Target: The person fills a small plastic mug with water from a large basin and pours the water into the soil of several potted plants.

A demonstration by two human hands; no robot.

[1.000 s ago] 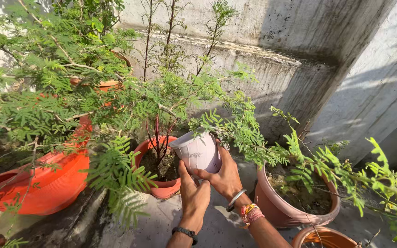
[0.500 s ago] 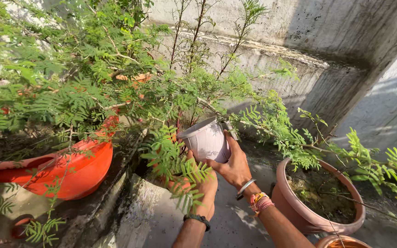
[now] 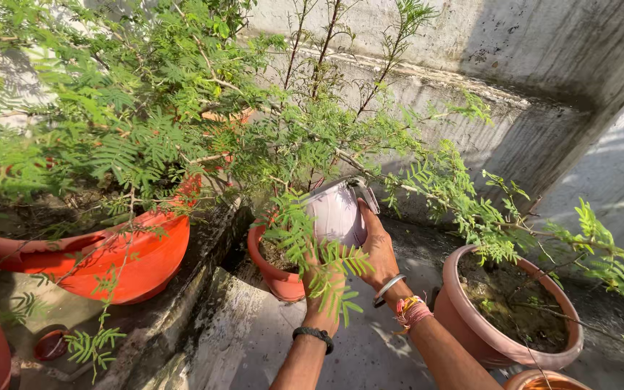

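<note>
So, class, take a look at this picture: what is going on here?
A person holds a pale plastic cup in both hands, tipped toward a small orange pot of soil under feathery green branches. The right hand wraps the cup's side; the left hand is below it, partly hidden by leaves. A big orange tub sits to the left, a pinkish pot to the right.

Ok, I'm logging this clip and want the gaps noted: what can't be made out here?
- Head view: left hand, fingers hidden by fern-like leaves.
- Pale pot: inside faces away, contents unseen.
- Small orange pot: soil mostly covered by foliage.
- Bottom-right pot: cut off by frame edge.
</note>
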